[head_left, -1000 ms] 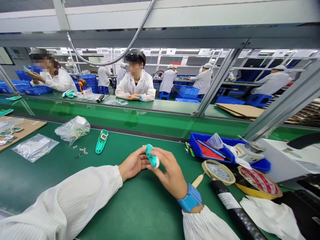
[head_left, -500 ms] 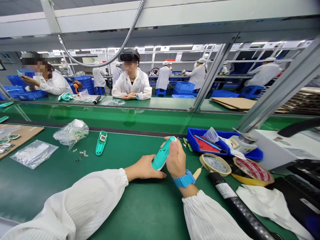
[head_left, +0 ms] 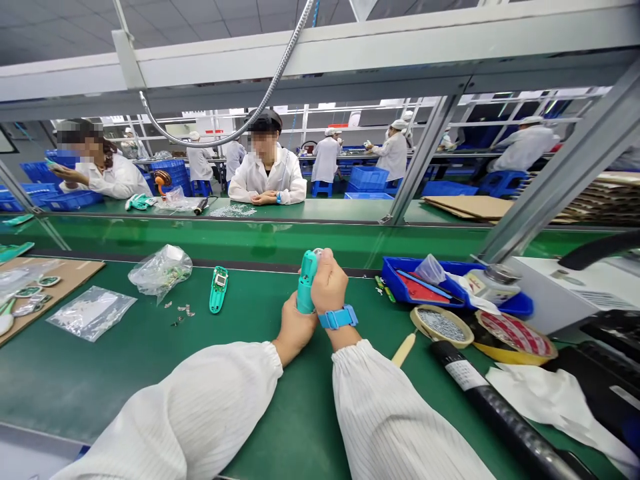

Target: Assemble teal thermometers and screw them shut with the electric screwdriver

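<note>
A teal handheld casing (head_left: 305, 288) is held upright above the green bench, between my hands. My left hand (head_left: 294, 328) is closed round its lower end. My right hand (head_left: 330, 283), with a blue wrist strap, is closed against its right side near the top; the fingertips are partly hidden. Left of my hands, an opened teal casing with a circuit board (head_left: 219, 288) lies on the bench. Small clear and metal parts (head_left: 186, 311) are scattered beside it, near a crumpled plastic bag of parts (head_left: 161, 270).
On the right are a blue tray (head_left: 393, 277), a round dish of screws (head_left: 443, 325), a tape roll (head_left: 517, 337) and a black electric screwdriver (head_left: 487, 393). Cardboard (head_left: 85, 268) with parts lies left. A person (head_left: 270, 175) sits across the line.
Both hands have moved left with the teal casing, which is now more upright. My left hand has wrapped round its lower end. The camera view has shifted slightly.
</note>
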A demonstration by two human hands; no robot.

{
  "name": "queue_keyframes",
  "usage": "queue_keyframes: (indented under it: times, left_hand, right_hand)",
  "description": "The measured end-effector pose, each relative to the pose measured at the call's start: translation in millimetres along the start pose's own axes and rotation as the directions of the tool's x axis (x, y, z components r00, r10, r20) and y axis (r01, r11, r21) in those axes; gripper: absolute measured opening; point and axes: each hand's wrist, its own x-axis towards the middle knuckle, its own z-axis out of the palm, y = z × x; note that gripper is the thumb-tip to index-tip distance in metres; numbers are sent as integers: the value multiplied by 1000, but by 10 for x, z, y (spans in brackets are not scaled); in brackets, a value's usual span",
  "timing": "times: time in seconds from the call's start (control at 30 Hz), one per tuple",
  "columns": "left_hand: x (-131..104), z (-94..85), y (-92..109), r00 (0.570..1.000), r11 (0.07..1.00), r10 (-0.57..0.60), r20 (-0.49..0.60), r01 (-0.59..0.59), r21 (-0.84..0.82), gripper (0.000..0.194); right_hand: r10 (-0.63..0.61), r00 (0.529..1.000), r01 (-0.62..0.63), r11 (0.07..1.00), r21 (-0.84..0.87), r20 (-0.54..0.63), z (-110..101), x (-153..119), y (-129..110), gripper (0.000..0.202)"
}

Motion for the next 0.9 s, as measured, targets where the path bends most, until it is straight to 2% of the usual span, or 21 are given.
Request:
queue_keyframes:
  times: [0.13, 0.33, 0.53, 0.67, 0.73, 0.83, 0.9]
  left_hand:
    - [57, -84, -14, 998, 1000, 8, 64, -9, 17, 35]
    - [108, -170, 102, 979, 999, 33, 200, -31, -14, 52]
    - [104, -233, 105, 956, 994, -105, 274, 108, 4, 56]
    - [82, -294, 141, 901, 976, -198, 386, 216, -3, 64]
    - [54, -350, 188, 859, 946, -257, 442, 316, -65, 63]
    - [0, -457, 267, 770, 844, -337, 542, 502, -189, 61]
    - [-32, -520, 314, 720, 783, -352, 598, 577, -234, 59]
  right_hand:
    - [-54, 999, 54, 996, -71, 5, -11, 36, -25, 40]
    - [-111, 987, 122, 989, -89, 117, -229, 37, -83, 32]
    - [-236, 951, 273, 945, -181, 201, -455, 112, -107, 30]
    - [-309, 899, 407, 851, -333, 309, -594, 188, 72, 31]
    - [-320, 857, 478, 785, -393, 403, -644, 214, 240, 34]
    - [-266, 784, 555, 704, -442, 560, -685, 214, 515, 36]
    - [-205, 753, 573, 671, -470, 626, -701, 188, 653, 40]
